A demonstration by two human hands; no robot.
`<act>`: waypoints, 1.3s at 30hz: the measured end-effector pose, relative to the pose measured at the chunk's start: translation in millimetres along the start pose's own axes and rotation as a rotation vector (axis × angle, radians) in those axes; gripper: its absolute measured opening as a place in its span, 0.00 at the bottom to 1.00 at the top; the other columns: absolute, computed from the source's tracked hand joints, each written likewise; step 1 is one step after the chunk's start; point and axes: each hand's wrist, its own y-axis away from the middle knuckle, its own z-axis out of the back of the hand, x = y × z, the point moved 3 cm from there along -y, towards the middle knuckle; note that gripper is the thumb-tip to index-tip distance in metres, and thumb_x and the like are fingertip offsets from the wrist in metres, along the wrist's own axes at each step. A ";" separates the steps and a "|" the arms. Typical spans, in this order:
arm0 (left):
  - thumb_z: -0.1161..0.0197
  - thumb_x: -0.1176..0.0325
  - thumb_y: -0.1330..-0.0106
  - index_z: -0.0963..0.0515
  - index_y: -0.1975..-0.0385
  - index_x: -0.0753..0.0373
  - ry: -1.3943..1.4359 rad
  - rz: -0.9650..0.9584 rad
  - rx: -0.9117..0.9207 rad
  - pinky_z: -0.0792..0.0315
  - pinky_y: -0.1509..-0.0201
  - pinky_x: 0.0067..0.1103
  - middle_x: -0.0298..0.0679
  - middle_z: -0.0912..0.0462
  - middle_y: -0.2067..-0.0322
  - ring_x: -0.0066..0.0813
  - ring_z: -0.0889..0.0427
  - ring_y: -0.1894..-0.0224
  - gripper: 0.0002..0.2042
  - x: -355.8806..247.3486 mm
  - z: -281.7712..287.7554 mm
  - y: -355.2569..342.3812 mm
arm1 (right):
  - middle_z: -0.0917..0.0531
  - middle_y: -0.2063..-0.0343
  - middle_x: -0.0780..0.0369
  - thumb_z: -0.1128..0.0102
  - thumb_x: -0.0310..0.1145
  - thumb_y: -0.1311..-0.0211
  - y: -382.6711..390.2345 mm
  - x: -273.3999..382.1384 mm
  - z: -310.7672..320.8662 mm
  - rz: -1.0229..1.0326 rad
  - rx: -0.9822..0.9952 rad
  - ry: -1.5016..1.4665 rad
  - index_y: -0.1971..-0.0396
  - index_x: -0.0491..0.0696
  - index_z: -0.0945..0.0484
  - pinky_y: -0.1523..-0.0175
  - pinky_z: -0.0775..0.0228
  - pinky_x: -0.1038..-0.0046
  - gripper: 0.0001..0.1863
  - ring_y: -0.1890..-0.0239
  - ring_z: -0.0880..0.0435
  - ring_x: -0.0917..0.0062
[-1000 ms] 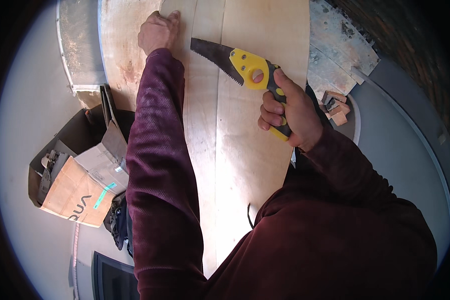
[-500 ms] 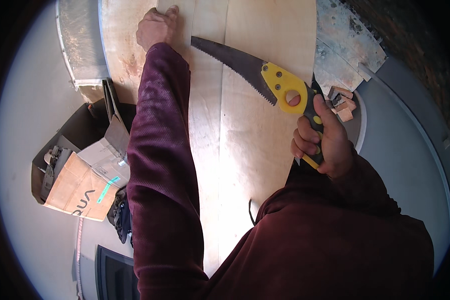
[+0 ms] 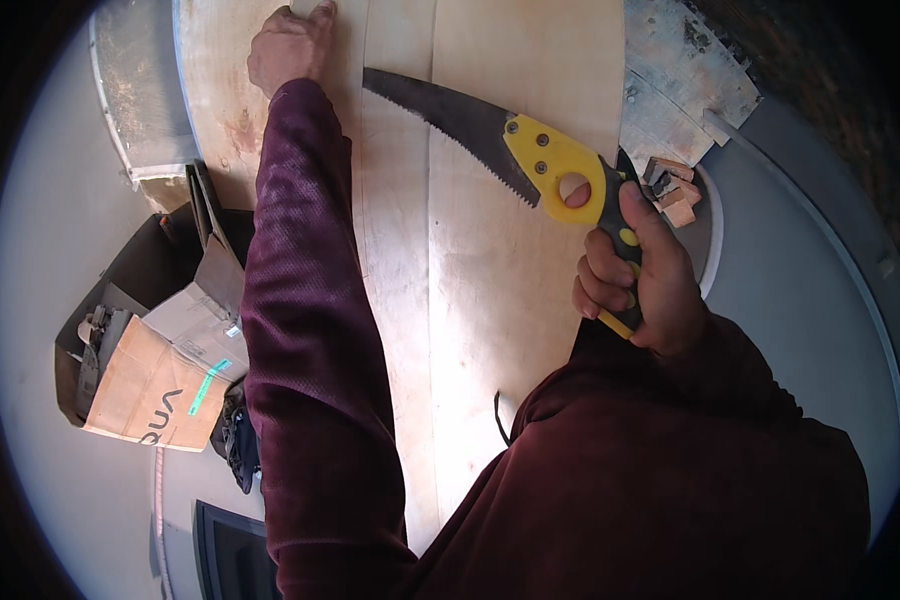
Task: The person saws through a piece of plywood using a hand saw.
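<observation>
The right hand [image 3: 635, 275] is wrapped tightly around the black and yellow grip of a hand saw [image 3: 515, 150], fingers curled fully round it, the dark toothed blade [image 3: 448, 115] running up and to the left over the pale plywood sheet [image 3: 480, 260]. Against the views of a second and half a second ago, this hand has drawn back toward the body and to the right, so the saw has slid lower right across the board and the handle now sits near the board's right edge; that reads as the pull half of a sawing stroke, with the blade tip resting near the middle of the sheet. The left hand [image 3: 290, 45] has stayed planted at the far end of the plywood, fingers bent over its top edge, arm stretched along the sheet to steady it. The board lies lengthwise away from the person on the counter [image 3: 140, 100]. Just right of the saw handle sit a few small wooden offcuts [image 3: 675, 190] beside a worn, paint-marked board [image 3: 680, 80]. Down to the left, on the grey floor [image 3: 30, 300], an open cardboard box [image 3: 155, 385] holds odds and ends too small to tell.
</observation>
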 end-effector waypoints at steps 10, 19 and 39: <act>0.36 0.37 0.46 0.18 0.55 0.58 0.031 0.043 -0.042 0.28 0.44 0.36 0.49 0.15 0.57 0.47 0.18 0.50 0.30 -5.1 9.2 8.1 | 0.41 0.87 0.71 0.66 0.54 0.24 22.0 1.5 -3.2 0.034 -0.018 0.140 0.54 0.49 0.32 0.73 0.33 0.73 0.23 0.88 0.42 0.84; 0.38 0.37 0.43 0.18 0.62 0.59 -0.022 0.097 0.064 0.27 0.47 0.38 0.48 0.14 0.60 0.49 0.17 0.53 0.27 -9.2 6.9 4.7 | 0.40 0.88 0.70 0.62 0.49 0.22 -20.2 -34.2 -7.6 0.151 -0.023 0.181 0.57 0.47 0.32 0.75 0.32 0.72 0.19 0.89 0.42 0.85; 0.33 0.42 0.43 0.20 0.62 0.62 -0.061 0.072 0.149 0.26 0.46 0.36 0.51 0.15 0.61 0.48 0.17 0.53 0.26 -24.1 34.0 54.3 | 0.41 0.86 0.70 0.63 0.54 0.24 -65.4 -5.1 -1.7 0.037 -0.085 0.173 0.61 0.49 0.35 0.73 0.34 0.71 0.21 0.87 0.42 0.83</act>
